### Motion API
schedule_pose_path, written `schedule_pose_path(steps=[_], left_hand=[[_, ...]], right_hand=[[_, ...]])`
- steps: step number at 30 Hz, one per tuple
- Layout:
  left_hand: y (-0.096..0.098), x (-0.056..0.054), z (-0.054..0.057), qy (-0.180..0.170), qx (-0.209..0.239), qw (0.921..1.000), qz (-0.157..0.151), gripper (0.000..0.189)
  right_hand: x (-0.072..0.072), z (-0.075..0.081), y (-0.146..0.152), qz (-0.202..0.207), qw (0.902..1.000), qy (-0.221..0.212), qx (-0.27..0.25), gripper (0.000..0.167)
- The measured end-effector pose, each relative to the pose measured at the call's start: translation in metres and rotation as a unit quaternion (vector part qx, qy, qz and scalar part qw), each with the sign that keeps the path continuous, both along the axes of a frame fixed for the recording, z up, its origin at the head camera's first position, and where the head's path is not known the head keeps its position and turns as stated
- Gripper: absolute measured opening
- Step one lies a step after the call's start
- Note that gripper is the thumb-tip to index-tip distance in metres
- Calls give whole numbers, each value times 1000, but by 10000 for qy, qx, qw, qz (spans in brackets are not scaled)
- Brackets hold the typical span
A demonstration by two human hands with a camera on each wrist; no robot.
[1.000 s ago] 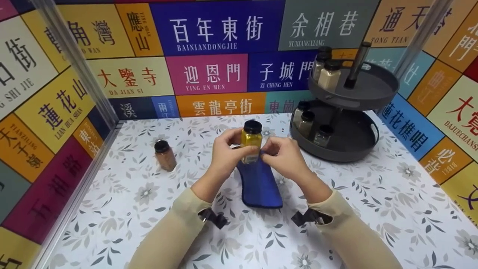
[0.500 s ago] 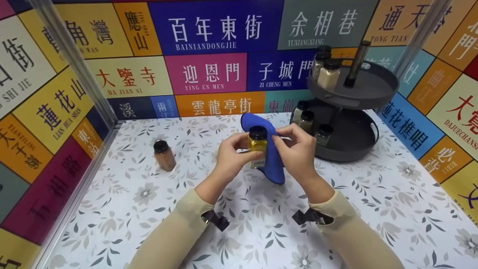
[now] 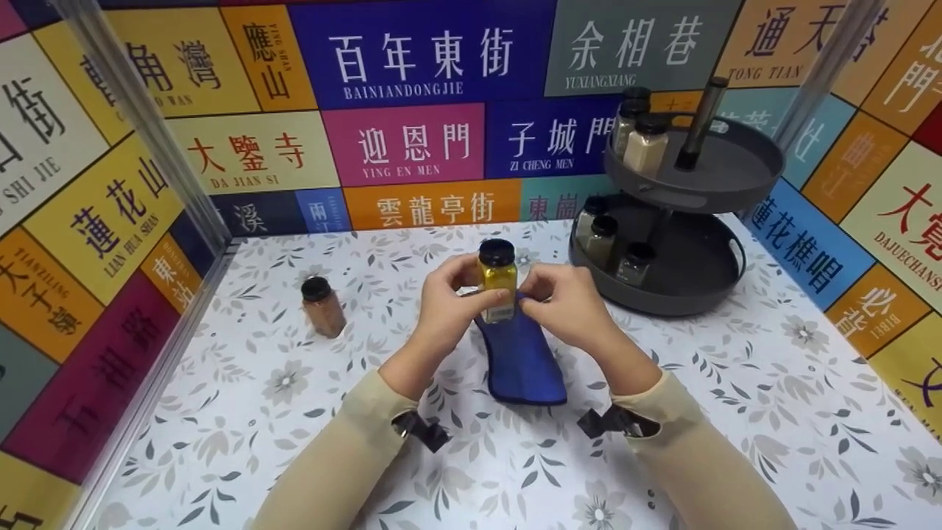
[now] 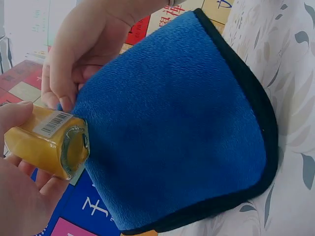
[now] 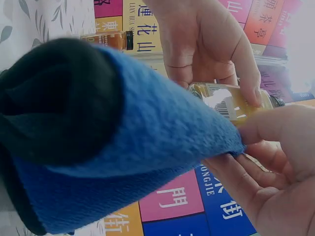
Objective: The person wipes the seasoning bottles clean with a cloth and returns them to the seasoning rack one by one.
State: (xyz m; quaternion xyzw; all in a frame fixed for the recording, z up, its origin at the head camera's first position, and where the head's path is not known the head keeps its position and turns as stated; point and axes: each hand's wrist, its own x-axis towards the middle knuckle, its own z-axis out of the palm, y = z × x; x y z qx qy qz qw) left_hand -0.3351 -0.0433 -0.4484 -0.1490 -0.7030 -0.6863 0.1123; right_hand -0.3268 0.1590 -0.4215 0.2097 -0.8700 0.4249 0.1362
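The left hand (image 3: 447, 298) is gripping the jar (image 3: 500, 275), seemingly steadying it; the right hand (image 3: 565, 302) is pinching the cloth (image 3: 525, 361) at its far end

Tabletop (image 3: 280, 456) is patterned in white-and-grey floral print. A black-capped brown-orange jar (image 3: 323, 313) is stood upright at left; at right rear is placed a two-tier round stand (image 3: 655, 300), two jars (image 3: 645, 151) held above, three jars (image 3: 602, 239) below.
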Motion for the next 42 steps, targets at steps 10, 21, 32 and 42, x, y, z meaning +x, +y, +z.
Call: schedule_pose_path(steps=[10,21,32,42], left_hand=[[1,0,-3,45,-202,9993,-315,47],[5,2,-3,-58,-14,9999,-154,48],[1,-1,1,-71,39,10000,-22,49],[5,-1,-3,-136,-269,9994,-154,47]], right_hand=[[5,1,-5,-217,9729,1109,-2018,6],[4,4,-3,-296,9863,696,-1469,6],[0,0,-1,-64,9990,-380,232,5],[10,5,-7,-635,9840,612,-1548,5]])
